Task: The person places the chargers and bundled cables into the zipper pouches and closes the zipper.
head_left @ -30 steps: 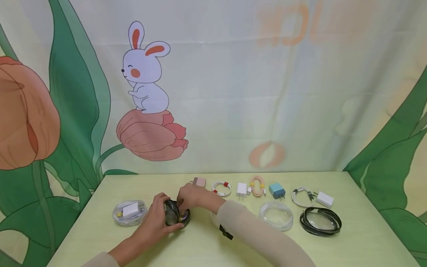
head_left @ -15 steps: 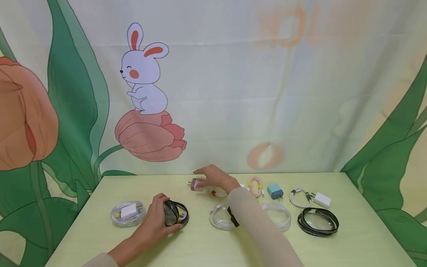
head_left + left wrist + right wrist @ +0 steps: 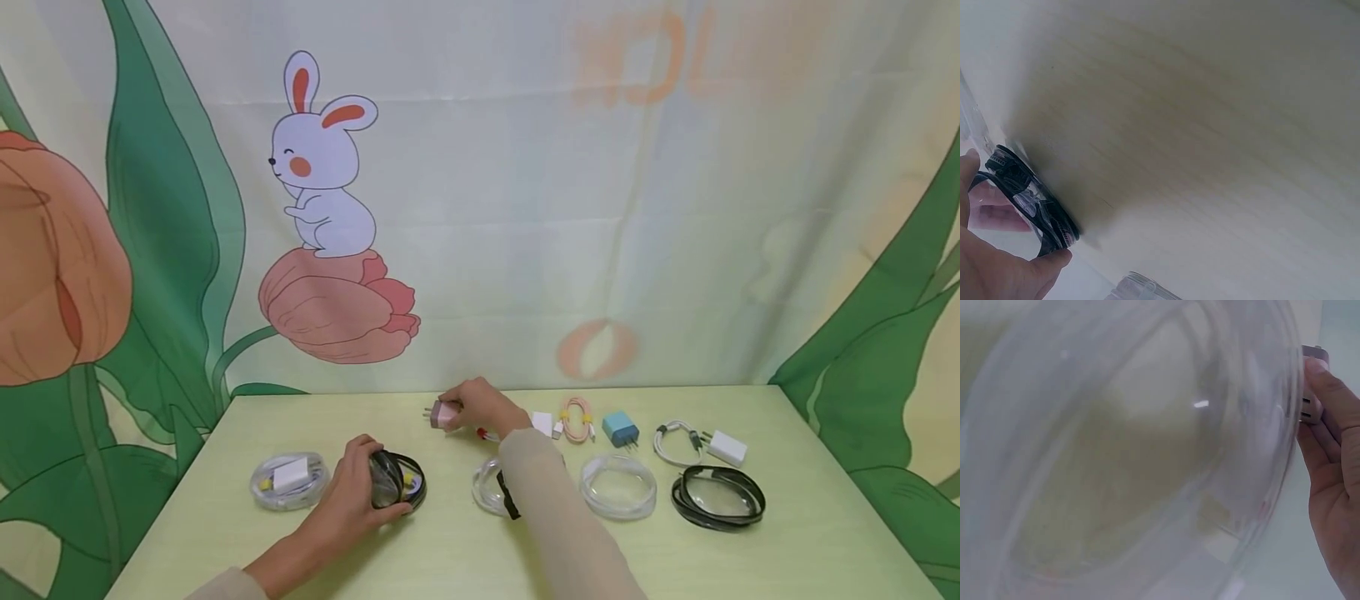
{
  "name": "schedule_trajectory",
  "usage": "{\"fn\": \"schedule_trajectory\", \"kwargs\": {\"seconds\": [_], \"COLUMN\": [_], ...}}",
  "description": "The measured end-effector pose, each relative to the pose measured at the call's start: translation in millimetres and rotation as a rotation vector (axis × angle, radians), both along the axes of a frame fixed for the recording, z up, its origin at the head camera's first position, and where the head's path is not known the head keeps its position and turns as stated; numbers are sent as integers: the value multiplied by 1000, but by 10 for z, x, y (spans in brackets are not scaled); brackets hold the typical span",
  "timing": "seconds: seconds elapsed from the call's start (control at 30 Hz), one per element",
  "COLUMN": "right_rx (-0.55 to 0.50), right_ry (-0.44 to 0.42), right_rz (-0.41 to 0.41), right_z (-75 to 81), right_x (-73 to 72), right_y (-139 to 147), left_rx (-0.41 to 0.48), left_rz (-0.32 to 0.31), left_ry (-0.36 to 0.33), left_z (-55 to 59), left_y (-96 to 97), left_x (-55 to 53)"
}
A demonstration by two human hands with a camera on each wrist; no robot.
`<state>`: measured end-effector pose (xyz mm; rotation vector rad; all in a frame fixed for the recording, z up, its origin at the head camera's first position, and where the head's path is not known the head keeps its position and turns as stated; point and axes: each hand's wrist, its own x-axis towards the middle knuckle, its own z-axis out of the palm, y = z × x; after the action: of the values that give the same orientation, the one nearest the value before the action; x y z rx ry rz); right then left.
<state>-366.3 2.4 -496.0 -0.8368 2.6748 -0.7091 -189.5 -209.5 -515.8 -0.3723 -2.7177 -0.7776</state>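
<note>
My left hand point(image 3: 347, 492) grips a round clear pouch with a black rim point(image 3: 386, 481) on the table, fingers at its far side and thumb at its near edge. The flap stands raised, and something with a yellow part shows inside. In the left wrist view, dark coils and the clear film of this pouch point(image 3: 1035, 203) are visible. Toward the back of the table, my right hand point(image 3: 483, 407) pinches a pink charger plug point(image 3: 444, 414), its prongs pointing left. The right wrist view has thumb and fingers on the plug's body point(image 3: 1313, 394), with port slots showing.
A clear pouch point(image 3: 262, 498) bearing a white plug lies at left. Two clear pouches point(image 3: 487, 487) point(image 3: 618, 510) and a black-rimmed pouch point(image 3: 716, 525) lie right. Behind are a pink cable point(image 3: 577, 419), blue plug point(image 3: 619, 427), white cable point(image 3: 663, 450) and white plugs point(image 3: 726, 447).
My right hand has left the black-rimmed pouch, moved back and right to the pink charger plug, and taken hold of it. The left hand has kept its grip on the pouch.
</note>
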Motion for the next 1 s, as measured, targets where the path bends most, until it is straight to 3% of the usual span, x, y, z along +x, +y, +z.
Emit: {"fn": "schedule_trajectory", "kwargs": {"seconds": [0.37,0.63,0.83,1.0], "right_rx": [-28,-47,-31,-56], "right_ry": [58,14,78,109], "right_rz": [-61,-74,44,155], "right_z": [-79,-24,25,73], "right_x": [-23,-26,-17,93], "right_y": [-6,58,46,-28], "left_rx": [11,18,18,15], "left_rz": [8,7,-5,-11], "left_ry": [-41,-40,-8,2], "left_z": [2,-23,-43,-38], "left_y": [3,8,7,-5], "left_x": [-11,-11,-11,-29]}}
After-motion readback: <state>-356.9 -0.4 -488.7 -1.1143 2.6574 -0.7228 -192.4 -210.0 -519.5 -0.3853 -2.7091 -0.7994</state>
